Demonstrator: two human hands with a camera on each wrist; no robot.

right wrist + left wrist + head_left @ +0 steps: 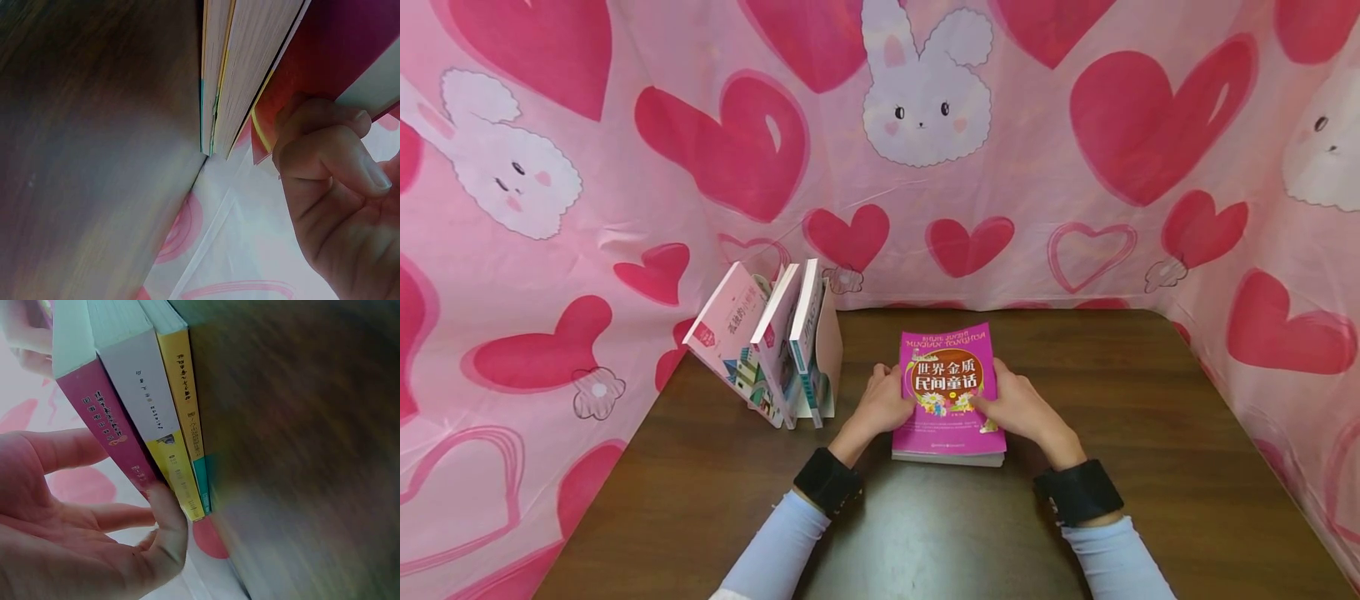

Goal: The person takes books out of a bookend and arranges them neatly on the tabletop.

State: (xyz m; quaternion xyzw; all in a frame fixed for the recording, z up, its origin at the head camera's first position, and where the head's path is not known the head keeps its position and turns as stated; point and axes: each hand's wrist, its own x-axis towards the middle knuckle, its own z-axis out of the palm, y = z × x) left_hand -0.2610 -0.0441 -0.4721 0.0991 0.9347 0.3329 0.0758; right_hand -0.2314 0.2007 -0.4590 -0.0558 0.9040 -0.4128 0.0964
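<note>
A magenta storybook lies face up on top of a small stack in the head view. Below it, the left wrist view shows a book with a white-and-yellow spine and one with an orange-and-teal spine. My left hand holds the magenta book by its spine side, thumb over the cover. On the opposite side my right hand grips its page edge, thumb on top. Its curled fingers are under the book in the right wrist view, where that side stands tilted away from the lower books.
Left of the stack, several upright books, among them a pink one, lean to the left beside a pale bookend panel. Everything stands on a dark brown wooden table. Pink cloth with hearts and rabbits hangs around the back and sides.
</note>
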